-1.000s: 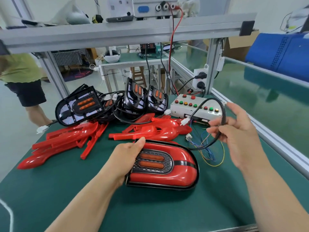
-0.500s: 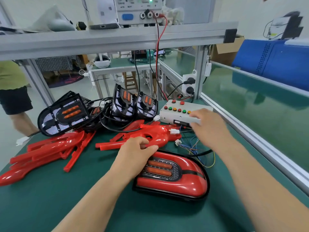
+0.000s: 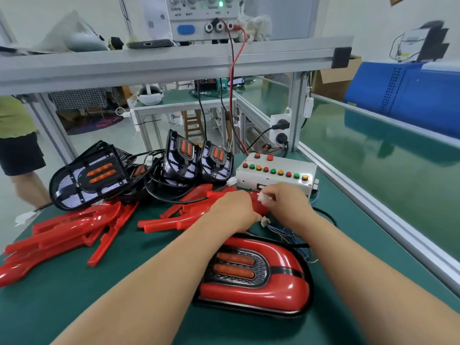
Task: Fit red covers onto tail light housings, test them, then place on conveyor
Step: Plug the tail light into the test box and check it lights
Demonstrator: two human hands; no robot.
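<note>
A white plug (image 3: 262, 196) is pinched between thumb and fingertips of the right hand (image 3: 290, 204). The left hand (image 3: 234, 210) is curled just beside it, with the tester lead's socket (image 3: 265, 221) at its fingertips (whether it is gripped cannot be told, the fingers being hidden). The covered tail light (image 3: 254, 277) lies near, on the green mat (image 3: 62, 307) between the forearms. The test box (image 3: 275, 175) stands just beyond the hands, and the conveyor (image 3: 373, 175) runs to the right. The test step is judged to be in hand: plug and socket must next be aligned squarely and pressed together before any button is operated.
</note>
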